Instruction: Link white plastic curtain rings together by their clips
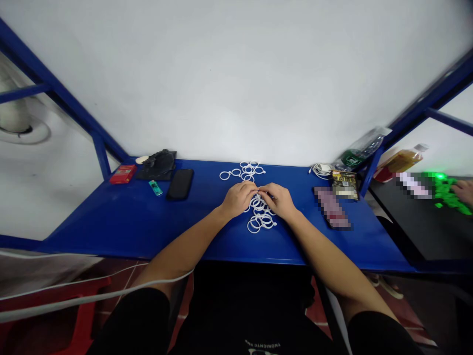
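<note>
My left hand [238, 199] and my right hand [279, 201] meet over the middle of the blue table, fingertips pinched together. Between them is a small white ring piece, mostly hidden by the fingers. Just below my hands lies a loose pile of white plastic rings [254, 226], some with small knobs or eyelets; part of it is covered by my fingers. Beyond my hands, nearer the wall, sits a second group of white rings [248, 176], with two rings [224, 175] lying side by side at its left.
Left on the blue table [121, 217] are a red box [123, 174], black plastic bag [158, 165], lighter [155, 188] and black phone [180, 184]. Right are a white cable [322, 170], packet [345, 185], blurred-out phone-like object [332, 208] and bottle [364, 148]. Another person's hand [463, 191] is far right.
</note>
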Tool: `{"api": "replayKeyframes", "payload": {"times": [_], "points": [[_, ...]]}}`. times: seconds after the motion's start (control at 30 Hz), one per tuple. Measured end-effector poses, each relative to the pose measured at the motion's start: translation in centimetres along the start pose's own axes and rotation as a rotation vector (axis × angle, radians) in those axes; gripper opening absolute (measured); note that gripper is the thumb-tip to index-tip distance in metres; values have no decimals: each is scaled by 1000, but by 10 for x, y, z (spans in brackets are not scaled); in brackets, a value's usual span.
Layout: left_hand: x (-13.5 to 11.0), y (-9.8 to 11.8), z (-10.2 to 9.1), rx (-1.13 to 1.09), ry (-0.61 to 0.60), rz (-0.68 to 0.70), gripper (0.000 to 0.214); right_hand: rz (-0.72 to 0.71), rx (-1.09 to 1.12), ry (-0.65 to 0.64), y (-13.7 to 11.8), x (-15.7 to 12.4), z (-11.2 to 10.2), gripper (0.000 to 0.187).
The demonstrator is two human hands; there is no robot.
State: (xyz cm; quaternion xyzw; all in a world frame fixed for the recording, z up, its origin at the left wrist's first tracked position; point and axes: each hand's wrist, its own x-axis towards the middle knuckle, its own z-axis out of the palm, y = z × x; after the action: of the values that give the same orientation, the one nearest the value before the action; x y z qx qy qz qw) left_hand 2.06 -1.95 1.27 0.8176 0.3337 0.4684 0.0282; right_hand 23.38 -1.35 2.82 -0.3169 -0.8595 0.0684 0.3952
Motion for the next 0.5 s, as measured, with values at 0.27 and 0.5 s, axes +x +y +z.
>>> {"api": "replayKeyframes", "payload": {"times": [0.27, 0.5], "points": [[-4, 5, 5, -149, 57, -161, 9, 35, 74, -6, -6, 1, -6, 20], [0, 9, 6, -240, 94, -194, 23, 32, 80, 3, -7, 2, -9, 21]]}}
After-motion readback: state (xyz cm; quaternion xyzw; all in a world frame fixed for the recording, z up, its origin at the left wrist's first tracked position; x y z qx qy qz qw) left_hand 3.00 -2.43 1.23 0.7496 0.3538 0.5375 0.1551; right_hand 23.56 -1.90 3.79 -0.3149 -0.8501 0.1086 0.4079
